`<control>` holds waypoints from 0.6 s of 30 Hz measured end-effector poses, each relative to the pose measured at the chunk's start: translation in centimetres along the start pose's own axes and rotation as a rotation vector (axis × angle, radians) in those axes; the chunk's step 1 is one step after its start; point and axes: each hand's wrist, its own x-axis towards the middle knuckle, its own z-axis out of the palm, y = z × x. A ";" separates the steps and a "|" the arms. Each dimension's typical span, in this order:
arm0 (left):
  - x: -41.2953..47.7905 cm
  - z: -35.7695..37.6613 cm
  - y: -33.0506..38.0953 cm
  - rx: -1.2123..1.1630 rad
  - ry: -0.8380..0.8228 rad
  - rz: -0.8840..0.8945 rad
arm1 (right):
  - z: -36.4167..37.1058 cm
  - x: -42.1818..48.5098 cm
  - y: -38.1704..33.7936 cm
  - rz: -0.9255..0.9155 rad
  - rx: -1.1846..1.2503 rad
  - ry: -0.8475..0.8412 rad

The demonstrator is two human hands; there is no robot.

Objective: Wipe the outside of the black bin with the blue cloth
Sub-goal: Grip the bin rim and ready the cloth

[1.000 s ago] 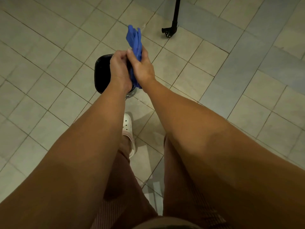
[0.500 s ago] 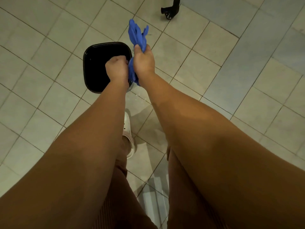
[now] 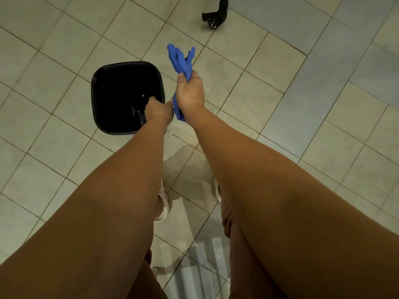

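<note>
head view, i see the black bin [image 3: 121, 91] standing open on the tiled floor [image 3: 280, 87], my left hand [image 3: 158, 112] curled over its near right rim, my right hand [image 3: 190, 91] just beside, fist closed around the bunched blue cloth [image 3: 181, 59], cloth clear of the bin wall

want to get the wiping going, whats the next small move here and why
Probably lower the right hand so the bunched blue cloth meets the bin's right outer wall. The cloth is above the floor beside the bin, while the left hand is at its rim.
</note>
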 end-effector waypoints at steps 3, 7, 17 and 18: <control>0.6 0.7 -0.4 0.079 -0.029 -0.005 | -0.1 0.4 0.4 -0.014 -0.006 -0.004; 1.3 1.7 -0.9 0.197 -0.054 0.006 | 0.2 0.8 1.3 -0.025 -0.047 -0.010; 2.7 2.4 -0.8 0.338 -0.054 -0.013 | 0.3 1.0 3.4 0.001 -0.076 -0.055; 2.9 2.4 -0.8 0.329 -0.057 -0.019 | 0.3 0.9 3.5 0.002 -0.082 -0.064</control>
